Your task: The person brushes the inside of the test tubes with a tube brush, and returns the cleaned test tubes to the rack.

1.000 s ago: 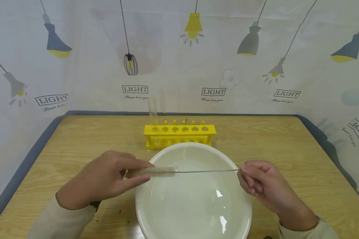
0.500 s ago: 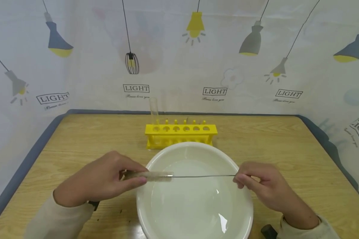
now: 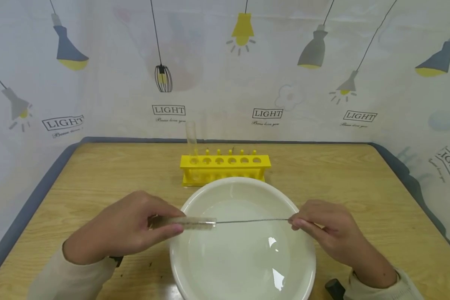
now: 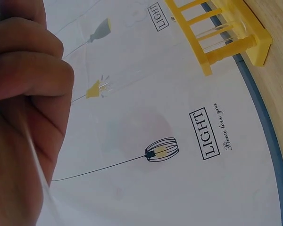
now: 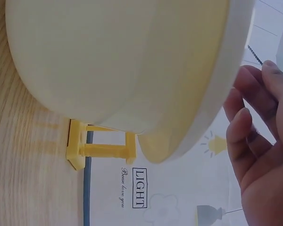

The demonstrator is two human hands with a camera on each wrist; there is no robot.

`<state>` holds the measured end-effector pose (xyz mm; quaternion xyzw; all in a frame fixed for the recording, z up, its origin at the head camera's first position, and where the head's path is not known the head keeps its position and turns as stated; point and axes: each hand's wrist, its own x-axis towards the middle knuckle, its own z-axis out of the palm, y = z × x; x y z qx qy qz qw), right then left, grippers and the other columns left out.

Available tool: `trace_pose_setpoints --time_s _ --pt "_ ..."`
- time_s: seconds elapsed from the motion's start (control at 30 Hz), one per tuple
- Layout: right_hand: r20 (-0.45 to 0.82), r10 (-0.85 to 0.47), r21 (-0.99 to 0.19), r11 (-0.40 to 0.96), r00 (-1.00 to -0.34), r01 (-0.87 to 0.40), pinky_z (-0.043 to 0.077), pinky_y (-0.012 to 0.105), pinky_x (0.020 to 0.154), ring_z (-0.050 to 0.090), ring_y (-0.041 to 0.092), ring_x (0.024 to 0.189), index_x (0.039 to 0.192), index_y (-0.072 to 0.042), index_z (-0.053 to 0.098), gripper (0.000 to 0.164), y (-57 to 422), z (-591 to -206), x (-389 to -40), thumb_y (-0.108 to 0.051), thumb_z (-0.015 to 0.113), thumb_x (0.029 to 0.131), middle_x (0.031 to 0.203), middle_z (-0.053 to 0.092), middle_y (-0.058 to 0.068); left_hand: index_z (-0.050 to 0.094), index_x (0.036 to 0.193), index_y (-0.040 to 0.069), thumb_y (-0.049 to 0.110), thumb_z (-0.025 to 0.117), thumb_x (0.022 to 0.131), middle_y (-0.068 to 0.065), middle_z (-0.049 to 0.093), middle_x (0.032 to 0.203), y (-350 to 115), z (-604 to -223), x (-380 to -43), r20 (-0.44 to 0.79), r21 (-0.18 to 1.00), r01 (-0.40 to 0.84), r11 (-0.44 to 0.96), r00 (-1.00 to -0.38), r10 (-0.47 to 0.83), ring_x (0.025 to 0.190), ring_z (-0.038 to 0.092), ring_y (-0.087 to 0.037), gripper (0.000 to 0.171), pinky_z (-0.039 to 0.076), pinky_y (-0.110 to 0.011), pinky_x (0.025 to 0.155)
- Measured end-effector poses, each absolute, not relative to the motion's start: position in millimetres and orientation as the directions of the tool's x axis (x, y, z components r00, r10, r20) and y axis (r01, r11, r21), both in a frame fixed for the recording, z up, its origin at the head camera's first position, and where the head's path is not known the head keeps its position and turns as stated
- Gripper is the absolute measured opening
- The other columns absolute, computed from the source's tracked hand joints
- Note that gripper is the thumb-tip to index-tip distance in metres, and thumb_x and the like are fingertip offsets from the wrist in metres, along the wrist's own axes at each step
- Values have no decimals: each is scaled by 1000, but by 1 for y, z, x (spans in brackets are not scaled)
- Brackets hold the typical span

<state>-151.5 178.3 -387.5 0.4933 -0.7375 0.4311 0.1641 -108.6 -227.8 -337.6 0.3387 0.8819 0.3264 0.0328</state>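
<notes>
In the head view my left hand (image 3: 129, 223) grips a clear glass test tube (image 3: 206, 223), held level above the left side of a white basin (image 3: 175, 258). Bristles of a test tube brush show dimly inside the tube. The brush's twisted wire handle (image 3: 253, 221) runs out of the tube's mouth to the right. My right hand (image 3: 328, 227) pinches that wire near its far end, over the basin's right rim. Curled fingers (image 4: 33, 75) fill the left edge of the left wrist view. In the right wrist view, thumb and forefinger meet at the dark wire (image 5: 254, 54).
Behind the basin stands a yellow test tube rack (image 3: 225, 161), with another clear test tube (image 3: 191, 135) upright in its leftmost hole. Bright reflections lie inside the basin. A dark cylindrical object (image 3: 335, 288) is by the right sleeve. Small dark specks dot the wooden table (image 3: 142, 287) at left.
My right hand has turned over and shifted left with the wire, so slightly less wire shows outside the tube. My left hand and the tube have moved slightly left and down.
</notes>
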Motion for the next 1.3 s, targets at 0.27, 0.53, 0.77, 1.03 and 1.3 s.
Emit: trace_pose_setpoints --time_s 0.27,0.53,0.77,1.03,1.3 --pt "743 -571 -325 149 -349 -934 45 15 62 56 6 73 91 -3 76 26 172 -381 -148 -21 60 101 73 67 -1 76 107 32 36 66 97 23 67 80 -227 -335 -106 188 557 597 578 -768 612 58 46 8 15 43 -15 52" --pt "789 -544 -298 65 -284 -952 47 17 62 59 10 72 91 1 76 22 165 -377 -144 -15 63 99 72 70 5 77 106 30 35 67 97 21 70 87 -226 -335 -105 224 531 634 562 -745 629 62 50 8 15 44 -12 56" --pt "785 -543 -315 62 -297 -947 49 17 64 61 9 73 92 -1 77 21 162 -379 -142 -15 63 99 75 72 6 77 105 31 37 66 97 22 68 85 -224 -335 -104 221 529 634 563 -744 630 61 48 8 15 43 -12 55" --pt "827 -523 -274 -57 -205 -960 48 22 63 60 13 67 88 5 75 21 151 -375 -143 -9 63 98 72 69 8 76 105 32 32 68 96 23 66 83 -215 -339 -103 317 473 720 507 -676 665 61 47 7 12 39 -7 58" --pt "796 -548 -343 -57 -258 -938 45 17 62 56 9 68 92 1 75 17 151 -378 -138 -9 63 98 72 68 5 76 103 32 34 68 96 24 65 81 -205 -342 -98 381 402 755 518 -652 656 62 48 11 10 42 -7 61"
